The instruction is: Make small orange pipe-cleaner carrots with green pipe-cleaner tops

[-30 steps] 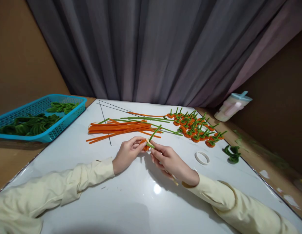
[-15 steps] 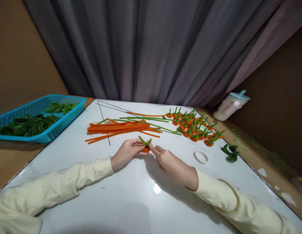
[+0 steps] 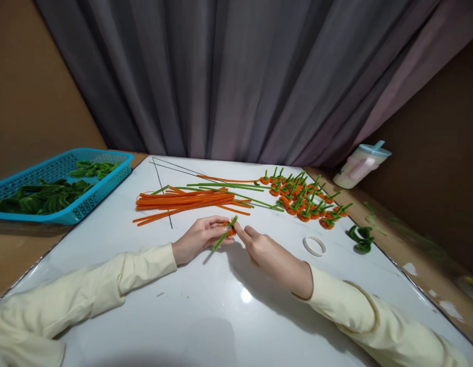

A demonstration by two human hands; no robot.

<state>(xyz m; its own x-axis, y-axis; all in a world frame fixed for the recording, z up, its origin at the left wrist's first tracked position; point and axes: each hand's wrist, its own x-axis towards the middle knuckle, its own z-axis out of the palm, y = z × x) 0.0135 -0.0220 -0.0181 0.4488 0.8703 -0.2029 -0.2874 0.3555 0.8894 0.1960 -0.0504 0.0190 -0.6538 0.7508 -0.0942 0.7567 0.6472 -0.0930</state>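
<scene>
Mid-table (image 3: pixel 221 316), the left hand (image 3: pixel 196 239) and right hand (image 3: pixel 267 252) both pinch a small orange coil (image 3: pixel 230 231). Its green stem (image 3: pixel 220 239) points toward 7 o'clock. If either fingertip grip loosens, the coil may unwind or the stem may slip out.

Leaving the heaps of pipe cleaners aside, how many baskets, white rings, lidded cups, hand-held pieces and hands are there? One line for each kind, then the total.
Blue basket: 1
White ring: 1
Lidded cup: 1
Orange piece with green stem, pinched between both hands: 1
Hands, left hand and right hand: 2
Total: 6
</scene>
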